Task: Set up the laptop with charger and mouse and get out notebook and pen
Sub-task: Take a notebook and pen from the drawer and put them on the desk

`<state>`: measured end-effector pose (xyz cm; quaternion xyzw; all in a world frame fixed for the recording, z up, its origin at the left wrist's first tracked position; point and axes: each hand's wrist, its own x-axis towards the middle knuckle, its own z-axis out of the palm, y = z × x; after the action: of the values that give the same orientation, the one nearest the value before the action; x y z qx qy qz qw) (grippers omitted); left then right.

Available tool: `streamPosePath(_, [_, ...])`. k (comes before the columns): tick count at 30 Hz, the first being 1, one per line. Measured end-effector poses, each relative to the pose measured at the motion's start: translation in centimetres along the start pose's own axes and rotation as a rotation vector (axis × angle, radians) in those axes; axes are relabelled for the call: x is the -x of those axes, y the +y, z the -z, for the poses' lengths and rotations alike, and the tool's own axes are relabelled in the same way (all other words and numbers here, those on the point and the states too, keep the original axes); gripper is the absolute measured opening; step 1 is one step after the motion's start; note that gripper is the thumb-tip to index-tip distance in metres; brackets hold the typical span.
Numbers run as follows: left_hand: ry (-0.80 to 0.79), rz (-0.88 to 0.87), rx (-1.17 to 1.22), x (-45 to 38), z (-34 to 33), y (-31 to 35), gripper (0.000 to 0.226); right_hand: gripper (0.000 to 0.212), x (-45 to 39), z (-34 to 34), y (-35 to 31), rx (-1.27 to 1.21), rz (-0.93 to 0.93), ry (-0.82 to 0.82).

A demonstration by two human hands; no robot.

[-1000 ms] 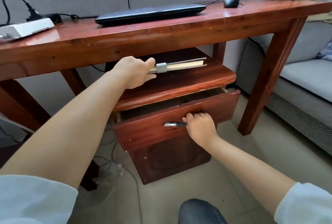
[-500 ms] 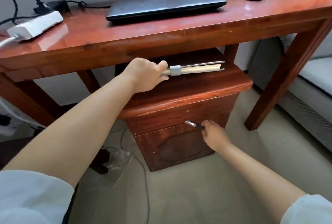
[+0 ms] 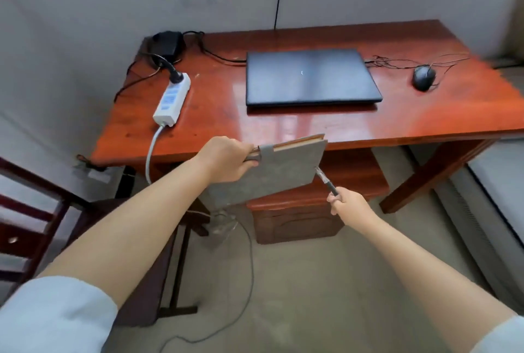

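My left hand point(image 3: 226, 157) grips a grey-covered notebook point(image 3: 278, 171) by its spine end and holds it tilted in the air, just in front of the desk's near edge. My right hand point(image 3: 347, 204) holds a dark pen point(image 3: 326, 181), whose tip points up toward the notebook's lower corner. On the red wooden desk point(image 3: 283, 123) lies a closed dark laptop point(image 3: 309, 76). A black mouse point(image 3: 424, 77) with a tangled cable sits to its right. The black charger brick point(image 3: 167, 42) rests at the back left, with its plug in a white power strip point(image 3: 173, 100).
A small wooden drawer cabinet point(image 3: 300, 219) stands under the desk with its drawer shut. Cables trail over the floor point(image 3: 249, 267). A dark chair frame point(image 3: 34, 219) is at the left, and a grey sofa edge point(image 3: 499, 191) at the right. A wall backs the desk.
The drawer was pushed shut and my right hand came away with the pen. My left hand lifted the notebook off the cabinet top to desk height. The view rose above the desk.
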<state>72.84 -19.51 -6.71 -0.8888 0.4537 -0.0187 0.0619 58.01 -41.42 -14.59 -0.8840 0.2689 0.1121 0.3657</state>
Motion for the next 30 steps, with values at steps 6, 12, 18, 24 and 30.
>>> streamPosePath(6, [0.141,0.311,0.104,3.2,6.4,-6.2,0.034,0.004,0.8,2.4,-9.3,-0.211,-0.125,-0.152])
streamPosePath(12, [0.147,0.630,0.065,0.1,6.1,-9.0,0.031,0.016,-3.0,2.5,-14.1,-0.254,-0.032,-0.118])
streamPosePath(18, [0.031,0.741,0.045,-7.7,4.4,-12.0,0.027,0.017,-11.4,5.9,-15.2,-0.246,0.030,-0.146])
streamPosePath(24, [-0.209,0.824,-0.048,-14.8,1.6,-12.7,0.033,0.018,-20.2,9.2,-17.1,-0.294,0.014,-0.220])
streamPosePath(30, [-0.311,0.983,0.336,-17.3,-2.8,-8.2,0.072,0.023,-23.8,10.3,-16.9,-0.380,-0.058,-0.266])
